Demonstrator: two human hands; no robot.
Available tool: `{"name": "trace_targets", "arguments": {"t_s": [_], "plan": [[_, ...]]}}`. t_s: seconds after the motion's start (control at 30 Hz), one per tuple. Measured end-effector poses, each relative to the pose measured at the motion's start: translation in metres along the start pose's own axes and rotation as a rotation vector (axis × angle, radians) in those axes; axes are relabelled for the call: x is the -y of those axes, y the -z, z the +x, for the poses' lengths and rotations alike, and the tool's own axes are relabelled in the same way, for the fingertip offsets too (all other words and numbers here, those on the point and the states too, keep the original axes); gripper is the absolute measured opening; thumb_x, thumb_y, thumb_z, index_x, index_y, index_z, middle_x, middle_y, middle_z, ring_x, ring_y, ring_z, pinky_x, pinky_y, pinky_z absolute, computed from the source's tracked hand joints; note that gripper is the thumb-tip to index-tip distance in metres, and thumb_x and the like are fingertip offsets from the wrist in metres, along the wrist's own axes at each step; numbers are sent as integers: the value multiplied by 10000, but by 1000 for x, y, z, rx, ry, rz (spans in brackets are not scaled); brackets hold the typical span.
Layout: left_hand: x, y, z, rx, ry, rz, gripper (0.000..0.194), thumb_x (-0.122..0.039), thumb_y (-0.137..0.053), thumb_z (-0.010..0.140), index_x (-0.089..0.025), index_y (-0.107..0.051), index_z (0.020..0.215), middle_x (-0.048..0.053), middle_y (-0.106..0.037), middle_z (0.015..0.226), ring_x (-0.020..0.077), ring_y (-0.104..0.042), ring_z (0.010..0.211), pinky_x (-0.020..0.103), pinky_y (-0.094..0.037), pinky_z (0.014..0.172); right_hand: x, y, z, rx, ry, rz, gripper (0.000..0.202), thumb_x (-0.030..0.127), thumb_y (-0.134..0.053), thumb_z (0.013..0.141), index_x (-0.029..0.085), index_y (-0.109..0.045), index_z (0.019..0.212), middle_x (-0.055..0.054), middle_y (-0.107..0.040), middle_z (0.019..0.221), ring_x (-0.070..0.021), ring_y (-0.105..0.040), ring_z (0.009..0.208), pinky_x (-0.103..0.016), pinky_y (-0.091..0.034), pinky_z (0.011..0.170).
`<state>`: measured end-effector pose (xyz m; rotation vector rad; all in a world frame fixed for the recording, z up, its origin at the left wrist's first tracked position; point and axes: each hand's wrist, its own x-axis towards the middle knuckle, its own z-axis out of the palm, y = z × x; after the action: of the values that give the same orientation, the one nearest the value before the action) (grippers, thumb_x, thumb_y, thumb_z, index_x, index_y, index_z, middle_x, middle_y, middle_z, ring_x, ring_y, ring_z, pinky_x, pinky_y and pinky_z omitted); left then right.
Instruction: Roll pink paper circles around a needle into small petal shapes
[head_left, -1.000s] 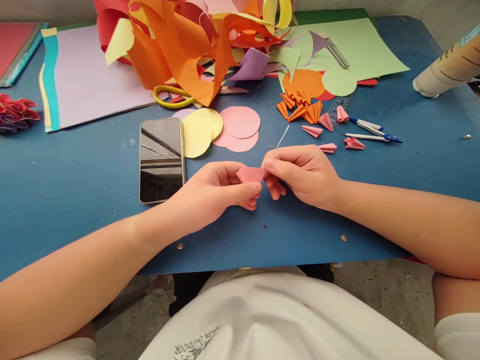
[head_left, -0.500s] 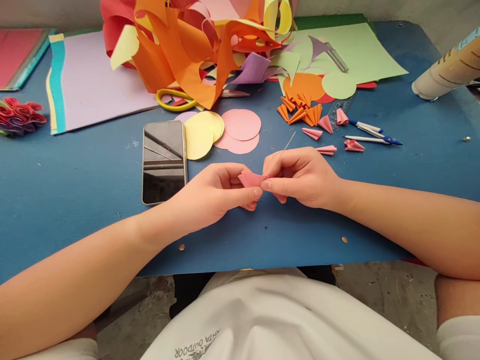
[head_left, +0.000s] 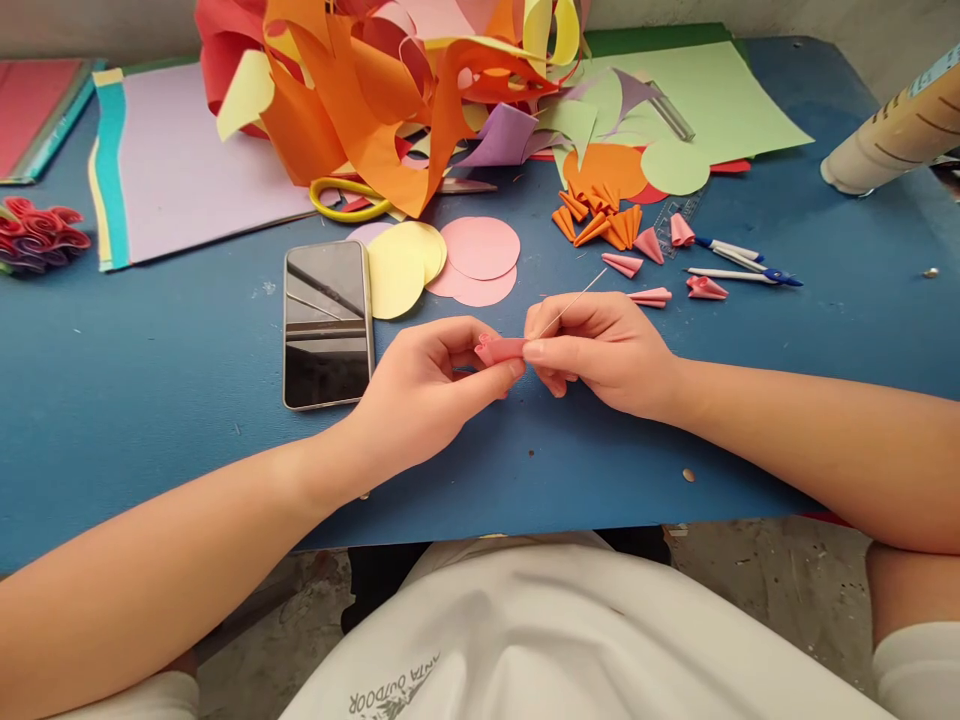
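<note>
A pink rolled paper cone (head_left: 504, 348) is pinched between my two hands above the blue table. My left hand (head_left: 420, 390) is closed on it, fingers behind and thumb along the underside, with the curled wide end facing left. At the narrow end, the thumb and fingers of my right hand (head_left: 604, 350) grip the tip. A thin, pale stick or wire (head_left: 576, 301) slants up and right from the right fingers; its lower end is hidden. Near my right hand lie loose pink paper cones (head_left: 622, 264) and a pile of orange cones (head_left: 600, 215).
A phone (head_left: 328, 330) lies beside my left hand. Yellow paper circles (head_left: 395, 275) and pink ones (head_left: 481, 248) sit behind it. Yellow-handled scissors (head_left: 349, 201), orange paper scraps (head_left: 375, 110), a drawing compass (head_left: 742, 274) and a bottle (head_left: 881, 140) stand or lie farther back.
The pink cone has turned between my fingers, so its curled folds now show at the left end. The thin stick leans lower to the right.
</note>
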<state>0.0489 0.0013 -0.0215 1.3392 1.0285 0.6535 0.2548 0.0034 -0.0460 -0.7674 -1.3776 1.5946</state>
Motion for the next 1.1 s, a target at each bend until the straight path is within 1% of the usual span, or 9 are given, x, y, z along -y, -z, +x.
{"name": "trace_targets", "arguments": {"t_s": [0.13,0.3,0.37,0.5,0.63,0.73,0.87,0.97,1.1], "plan": [[-2,0,0,5,-11,46,120,-225,-763,844,-155,-680,793,-26,-631,703,114,-619,679,240,-506,653,-2,0,-1,-34,-19,-13,271,277,-694,980,129,-684,754,18,-584,594,-78,-556,490,-183,-394,463],[2,-3,-1,-9,-56,92,128,-256,-724,871,-161,-678,800,-27,-589,712,130,-632,678,248,-468,594,-4,1,0,-42,33,-62,178,204,-708,937,117,-735,784,14,-606,576,-80,-564,494,-181,-397,464],[4,-3,-2,-13,-72,100,129,-264,-724,874,-163,-681,808,-20,-605,731,136,-641,688,250,-465,591,-5,1,0,-39,36,-50,157,198,-711,924,116,-741,795,12,-614,578,-84,-568,491,-182,-400,457],[1,-3,-3,-12,-37,83,130,-263,-732,875,-165,-676,812,-2,-672,751,134,-635,699,246,-486,613,-4,1,1,-48,17,-52,138,183,-704,914,107,-739,805,9,-615,580,-86,-573,490,-180,-408,454],[-5,-1,-2,25,1,-33,117,-187,-748,845,-163,-664,768,-14,-679,725,114,-622,697,230,-525,670,-4,1,1,-51,-12,-29,133,175,-689,920,108,-740,817,7,-626,593,-96,-601,495,-183,-421,444],[-6,1,0,32,10,-113,48,-151,-757,829,-164,-715,812,-21,-687,739,106,-621,697,221,-529,672,-5,1,2,-35,30,10,33,139,-740,875,118,-747,851,18,-654,621,-90,-611,494,-181,-466,456],[-6,3,2,59,41,-178,54,-142,-781,812,-172,-756,849,-28,-685,752,97,-620,699,214,-536,681,-6,-1,2,-42,87,-8,89,85,-815,806,125,-756,859,8,-712,694,-82,-629,529,-176,-516,480],[-6,5,2,96,63,-194,60,-172,-786,824,-172,-734,794,-29,-666,734,92,-607,682,208,-526,659,-7,-2,1,-50,102,-13,79,130,-841,813,133,-767,839,-1,-723,708,-82,-620,528,-181,-513,468],[-9,5,1,122,79,-157,105,-160,-773,810,-175,-702,734,-34,-620,690,95,-585,656,216,-511,634,-6,-1,0,-35,93,-8,186,191,-933,740,147,-759,788,10,-700,677,-82,-596,514,-188,-499,459]]}}
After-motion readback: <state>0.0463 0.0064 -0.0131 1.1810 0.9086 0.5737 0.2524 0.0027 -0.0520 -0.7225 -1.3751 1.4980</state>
